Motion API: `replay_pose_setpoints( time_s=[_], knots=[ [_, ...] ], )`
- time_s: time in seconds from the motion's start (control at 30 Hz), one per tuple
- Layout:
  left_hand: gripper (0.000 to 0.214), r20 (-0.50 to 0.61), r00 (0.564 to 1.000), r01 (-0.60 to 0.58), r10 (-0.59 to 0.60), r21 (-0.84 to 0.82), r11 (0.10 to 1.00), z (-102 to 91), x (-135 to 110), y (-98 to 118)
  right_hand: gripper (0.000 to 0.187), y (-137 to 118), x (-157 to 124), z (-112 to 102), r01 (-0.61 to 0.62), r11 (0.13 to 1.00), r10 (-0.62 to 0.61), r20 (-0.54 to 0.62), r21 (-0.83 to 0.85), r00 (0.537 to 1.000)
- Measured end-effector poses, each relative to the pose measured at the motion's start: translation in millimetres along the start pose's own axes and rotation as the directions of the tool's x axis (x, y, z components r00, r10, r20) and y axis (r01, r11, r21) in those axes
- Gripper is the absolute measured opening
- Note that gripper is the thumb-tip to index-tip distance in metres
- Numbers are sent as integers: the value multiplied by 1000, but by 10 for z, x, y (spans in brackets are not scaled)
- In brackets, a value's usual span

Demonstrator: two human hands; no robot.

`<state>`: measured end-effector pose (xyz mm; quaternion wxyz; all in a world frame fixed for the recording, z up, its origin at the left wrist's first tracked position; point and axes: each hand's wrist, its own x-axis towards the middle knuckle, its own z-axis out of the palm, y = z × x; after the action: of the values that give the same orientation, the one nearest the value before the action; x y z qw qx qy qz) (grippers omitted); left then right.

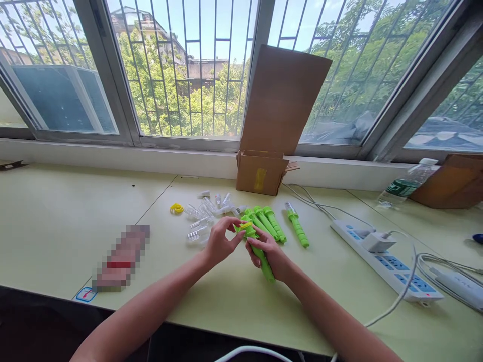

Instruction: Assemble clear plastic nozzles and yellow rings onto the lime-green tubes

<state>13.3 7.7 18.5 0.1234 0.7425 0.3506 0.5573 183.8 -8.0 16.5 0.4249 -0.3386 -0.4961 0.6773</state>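
Observation:
My right hand (272, 255) wraps round a bright green ribbed plastic handle (267, 270), tilted with its wide end up and to the left. A yellow ring (246, 225) sits at that wide end. The thumb and fingers of my left hand (222, 240) close on this ring from the left. Just behind my hands lie several similar green handles (272, 224), side by side. A separate green handle (299, 229) to the right has a clear tube (290, 206) on its end. Several loose clear plastic tubes (196, 234) lie beyond my left hand, near more yellow rings (176, 208).
A cardboard box (260, 173) with a raised flap stands by the window. On the right are a white power strip (385, 266) with cables, a plastic bottle (405, 186) and a brown box (449, 183). A blurred-out object (123, 259) lies at left on the table.

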Motion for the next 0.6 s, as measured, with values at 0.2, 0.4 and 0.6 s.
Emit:
replay_pose_setpoints(
  time_s=[0.2,0.4,0.6],
  knots=[
    [18,55,998,43,-43,-11,999,2,-3,-38,54,36,-5,5,0,1000,0,2,-11,1000],
    [19,72,995,68,-63,-74,995,6,-4,-54,53,22,-4,14,9,1000,-9,18,-7,1000],
    [18,92,990,115,-102,-148,982,15,-5,-79,52,42,-18,49,3,1000,-3,33,-14,999]
  ],
)
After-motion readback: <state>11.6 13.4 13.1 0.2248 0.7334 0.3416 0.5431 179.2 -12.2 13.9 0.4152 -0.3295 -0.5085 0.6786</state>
